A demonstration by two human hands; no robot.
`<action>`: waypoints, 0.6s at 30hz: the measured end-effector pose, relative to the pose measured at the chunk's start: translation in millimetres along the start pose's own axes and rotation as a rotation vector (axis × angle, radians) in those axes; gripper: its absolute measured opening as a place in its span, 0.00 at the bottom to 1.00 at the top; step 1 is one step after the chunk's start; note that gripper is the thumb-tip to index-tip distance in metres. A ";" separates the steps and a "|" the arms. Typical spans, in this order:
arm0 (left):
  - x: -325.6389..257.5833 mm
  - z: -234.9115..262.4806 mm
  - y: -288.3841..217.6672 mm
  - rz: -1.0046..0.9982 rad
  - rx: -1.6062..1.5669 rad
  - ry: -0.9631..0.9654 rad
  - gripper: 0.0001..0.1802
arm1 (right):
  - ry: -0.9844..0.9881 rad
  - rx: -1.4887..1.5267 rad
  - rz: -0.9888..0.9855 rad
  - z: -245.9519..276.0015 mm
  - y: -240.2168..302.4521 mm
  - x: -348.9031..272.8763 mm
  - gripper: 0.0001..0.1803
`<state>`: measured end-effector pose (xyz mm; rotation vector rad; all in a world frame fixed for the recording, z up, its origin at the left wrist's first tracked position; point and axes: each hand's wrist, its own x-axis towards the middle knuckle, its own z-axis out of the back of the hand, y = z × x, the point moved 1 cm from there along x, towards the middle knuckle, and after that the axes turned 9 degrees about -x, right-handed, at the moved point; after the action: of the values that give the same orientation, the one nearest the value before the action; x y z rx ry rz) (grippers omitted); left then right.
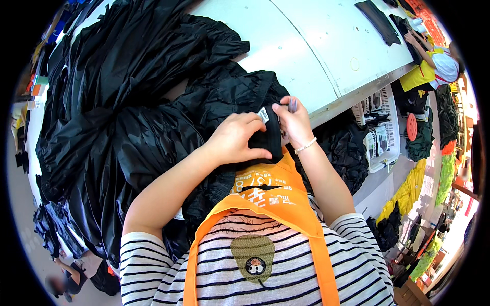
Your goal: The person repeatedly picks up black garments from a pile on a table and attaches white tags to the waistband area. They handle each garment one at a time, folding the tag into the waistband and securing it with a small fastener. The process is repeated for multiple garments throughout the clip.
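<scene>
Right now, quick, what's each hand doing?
Left hand: fingers closed, gripping the black garment by its white tag.
Right hand: holding a small grey tool, fingers touching the garment.

A small white rectangular fabric label [263, 115] with dark print sits at the top edge of a folded black garment piece [268, 137], pinched between the hands: the left hand [236, 138] lies just left of it and the right hand [294, 121] just to its right. Further right, beyond the edge of the white tabletop [306, 46], a white slatted plastic crate [385, 130] holds flat clear-wrapped packages [378, 142] with dark contents. A round orange-red sign [412, 127] stands just beside the crate.
</scene>
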<state>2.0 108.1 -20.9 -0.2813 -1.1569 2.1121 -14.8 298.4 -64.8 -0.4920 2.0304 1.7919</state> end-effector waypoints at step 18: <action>1.1 25.4 37.3 0.242 -0.282 -0.488 0.23 | 0.255 -0.255 0.090 -30.4 29.0 -23.9 0.06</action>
<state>-29.0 79.0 -36.2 -0.0278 -1.7890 2.2961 -10.4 272.0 -24.6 -0.7485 2.0211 2.1533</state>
